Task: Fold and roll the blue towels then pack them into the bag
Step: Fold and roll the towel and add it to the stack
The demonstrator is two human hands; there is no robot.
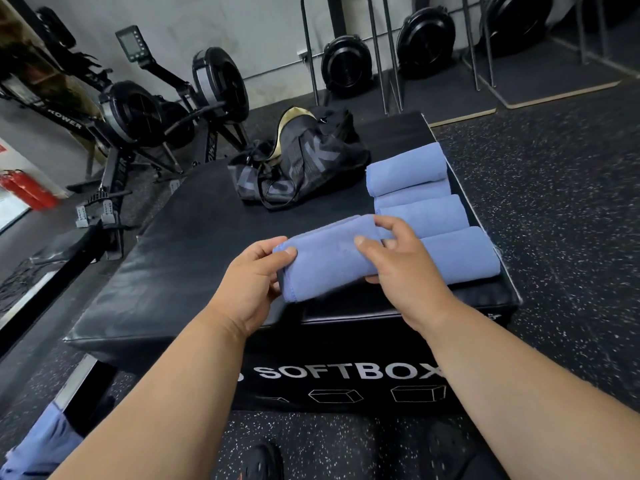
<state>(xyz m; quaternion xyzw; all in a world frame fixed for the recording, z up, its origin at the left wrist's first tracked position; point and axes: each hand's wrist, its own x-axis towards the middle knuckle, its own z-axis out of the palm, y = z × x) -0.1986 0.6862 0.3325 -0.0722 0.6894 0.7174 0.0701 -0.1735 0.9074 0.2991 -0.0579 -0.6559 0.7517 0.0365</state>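
Towel roll (329,261) pinched by both grips; left fingertips hidden behind it.

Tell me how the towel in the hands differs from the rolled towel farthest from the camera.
The held towel is gripped at its ends by the left hand and right hand; the farthest towel lies untouched on the black box. The held one is nearest the person, the farthest sits beside the bag. Both are blue and rolled.

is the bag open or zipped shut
Open. The black bag on the soft box gapes at the top, showing its tan lining. No blue towel shows inside it; whether it holds anything cannot be told.
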